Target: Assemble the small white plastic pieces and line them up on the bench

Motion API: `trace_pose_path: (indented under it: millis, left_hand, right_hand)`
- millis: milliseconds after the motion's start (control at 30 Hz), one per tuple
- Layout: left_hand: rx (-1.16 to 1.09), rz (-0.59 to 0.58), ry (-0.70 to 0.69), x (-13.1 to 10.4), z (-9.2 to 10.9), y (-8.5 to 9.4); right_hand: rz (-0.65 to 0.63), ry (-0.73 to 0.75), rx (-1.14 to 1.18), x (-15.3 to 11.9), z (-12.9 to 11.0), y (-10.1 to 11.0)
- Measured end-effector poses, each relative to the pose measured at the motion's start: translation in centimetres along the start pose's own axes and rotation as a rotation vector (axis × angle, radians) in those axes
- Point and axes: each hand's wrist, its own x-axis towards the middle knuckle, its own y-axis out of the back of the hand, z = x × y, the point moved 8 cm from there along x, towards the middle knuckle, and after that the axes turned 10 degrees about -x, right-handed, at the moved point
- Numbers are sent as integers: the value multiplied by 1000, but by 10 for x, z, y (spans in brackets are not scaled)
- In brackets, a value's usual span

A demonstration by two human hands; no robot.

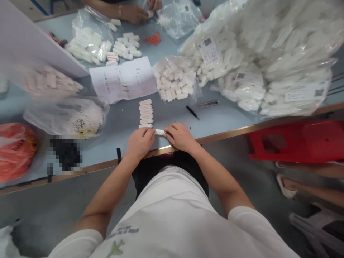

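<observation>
A small white rectangular piece (160,132) with fine marks along it is held level between my hands, just above the table's front edge. My left hand (141,141) pinches its left end, and my right hand (180,136) grips the right end. Just beyond my left hand, several similar white pieces (146,111) lie stacked in a column on the blue-grey table (169,111). To the right are a black pen-like tool (192,112) and small metal snips (208,104).
Clear bags of white pieces (176,77) fill the back and right. A printed sheet (123,79) lies behind the column. Bags, one with orange contents (16,150), sit left. Another person's hands (137,13) work at the far side. A red stool (295,141) stands right.
</observation>
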Motion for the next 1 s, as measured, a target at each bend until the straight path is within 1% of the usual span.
trace_pose_path:
  millis: [200, 500, 633, 733, 867, 1000]
  left_hand:
    - [56, 5, -51, 3, 6, -1]
    - [79, 35, -64, 0, 6, -1]
    - [50, 22, -64, -1, 8, -1]
    - [26, 20, -64, -2, 8, -1]
    - [83, 22, -98, -2, 10, -2]
    - [131, 12, -100, 1, 10, -2]
  right_hand:
    - [4, 5, -8, 0, 0, 0]
    - [-5, -2, 1, 0, 1, -1]
    - [6, 3, -1, -1, 0, 0]
    - [-14, -7, 9, 0, 0, 0]
    - [-14, -6, 6, 0, 0, 0]
    - [-5, 3, -1, 0, 0, -1]
